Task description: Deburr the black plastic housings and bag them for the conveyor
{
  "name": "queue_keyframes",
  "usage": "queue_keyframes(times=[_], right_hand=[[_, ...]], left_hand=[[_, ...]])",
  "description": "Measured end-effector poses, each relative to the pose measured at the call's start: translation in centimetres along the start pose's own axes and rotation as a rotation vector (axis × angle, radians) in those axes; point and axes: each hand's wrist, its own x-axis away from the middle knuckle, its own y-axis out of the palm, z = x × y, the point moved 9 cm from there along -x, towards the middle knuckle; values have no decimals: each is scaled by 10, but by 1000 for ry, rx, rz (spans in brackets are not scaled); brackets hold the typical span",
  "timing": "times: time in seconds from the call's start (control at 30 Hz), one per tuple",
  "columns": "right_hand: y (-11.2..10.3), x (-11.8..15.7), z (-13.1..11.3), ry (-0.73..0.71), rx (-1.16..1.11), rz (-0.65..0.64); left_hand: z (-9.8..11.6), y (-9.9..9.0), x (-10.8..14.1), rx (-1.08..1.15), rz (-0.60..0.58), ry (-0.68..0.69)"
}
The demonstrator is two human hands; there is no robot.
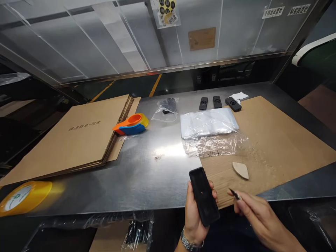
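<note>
A black oblong casing [203, 196] lies in my left hand [194, 213], its hollow side facing up and a small hole near its middle. My fingers wrap around its edges. To the right, my right hand [259, 213] pinches a small, dark, pointed blade [235, 193] between thumb and fingers. The blade's tip points toward the casing, apart from it. Just beyond my right hand, a beige fan-shaped piece [240, 170] rests on the cardboard sheet [278, 140].
Farther back lie a stack of clear plastic bags [208, 122], several black casings [217, 102] and a bag with a dark item [168, 106]. Leftward are flat cardboard [78, 133], an orange-and-blue tape dispenser [131, 124] and a yellow tape roll [25, 197]. A metal-framed panel [168, 66] overhangs the back.
</note>
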Motion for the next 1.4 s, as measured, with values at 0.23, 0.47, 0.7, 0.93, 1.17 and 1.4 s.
queue_keyframes(times=[0.23, 0.47, 0.7, 0.93, 1.17, 1.4], right_hand=[[46, 12, -20, 75, -43, -304], [43, 11, -23, 42, -95, -210], [-18, -27, -26, -108, -125, 161], [-5, -48, -31, -159, -224, -110], [-4, -45, -27, -173, -320, -151], [-1, -46, -19, -196, -379, -111]], left_hand=[[12, 2, 0, -2, 10, 76], [18, 2, 3, -71, 1, 153], [-29, 2, 13, -360, -213, -182], [-59, -4, 27, -414, -333, -442], [-50, 10, 32, -426, -296, -413], [-57, -1, 29, -457, -255, -430]])
